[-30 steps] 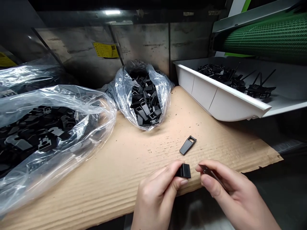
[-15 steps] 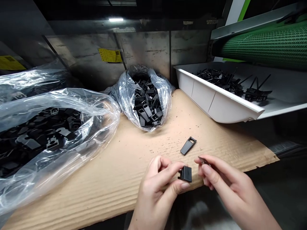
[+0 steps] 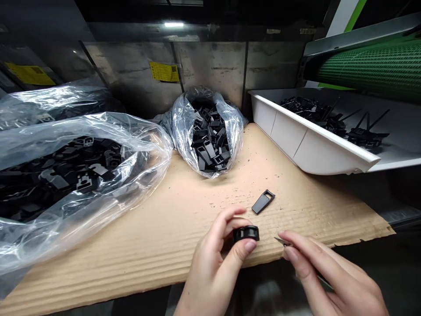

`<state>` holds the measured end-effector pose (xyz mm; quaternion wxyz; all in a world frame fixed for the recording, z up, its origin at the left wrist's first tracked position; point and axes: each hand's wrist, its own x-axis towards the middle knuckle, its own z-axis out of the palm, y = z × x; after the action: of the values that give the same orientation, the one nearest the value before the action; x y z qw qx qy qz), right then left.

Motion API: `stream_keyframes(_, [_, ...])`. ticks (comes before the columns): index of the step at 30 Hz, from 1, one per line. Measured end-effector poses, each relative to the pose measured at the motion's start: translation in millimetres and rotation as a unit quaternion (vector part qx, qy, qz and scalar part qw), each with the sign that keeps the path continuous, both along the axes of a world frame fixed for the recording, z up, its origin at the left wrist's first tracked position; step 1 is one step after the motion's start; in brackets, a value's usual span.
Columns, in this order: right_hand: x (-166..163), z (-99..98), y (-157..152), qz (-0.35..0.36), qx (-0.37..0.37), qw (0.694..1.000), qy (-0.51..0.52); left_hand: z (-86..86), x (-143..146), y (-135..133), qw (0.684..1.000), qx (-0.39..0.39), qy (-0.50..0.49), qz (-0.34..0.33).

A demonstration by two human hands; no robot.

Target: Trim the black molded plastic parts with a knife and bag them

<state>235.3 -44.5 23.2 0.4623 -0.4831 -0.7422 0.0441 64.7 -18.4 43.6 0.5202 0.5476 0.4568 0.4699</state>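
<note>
Clip (image 3: 246, 233) between left-hand fingertips (image 3: 250, 245), right hand (image 3: 329, 281) beside.

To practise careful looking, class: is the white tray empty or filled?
Partly filled: the tray holds a heap of black parts, with bare white floor beside them.

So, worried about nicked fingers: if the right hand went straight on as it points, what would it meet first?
Likely the small black part pinched in the left hand; the right hand leads with a thin tool; depth unclear.
</note>
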Motion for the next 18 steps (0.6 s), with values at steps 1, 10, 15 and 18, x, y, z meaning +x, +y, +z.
stream_keyframes(1, [1,1.9,2,0.011,0.014,1.000,-0.020,0.5,-1,0,1.000,0.013,0.021,-0.008])
stream_keyframes(10, [-5,10.4,12,0.045,0.033,0.996,-0.070,4.4,-2,4,0.994,0.087,0.060,-0.025])
stream_keyframes(15, [-5,9.4,13,0.056,0.025,0.995,-0.079,4.2,-4,3,0.994,0.091,0.059,-0.024])
stream_keyframes(18, [-4,11.2,13,0.069,0.003,0.996,-0.052,4.1,-4,3,0.993,0.100,0.056,-0.026])
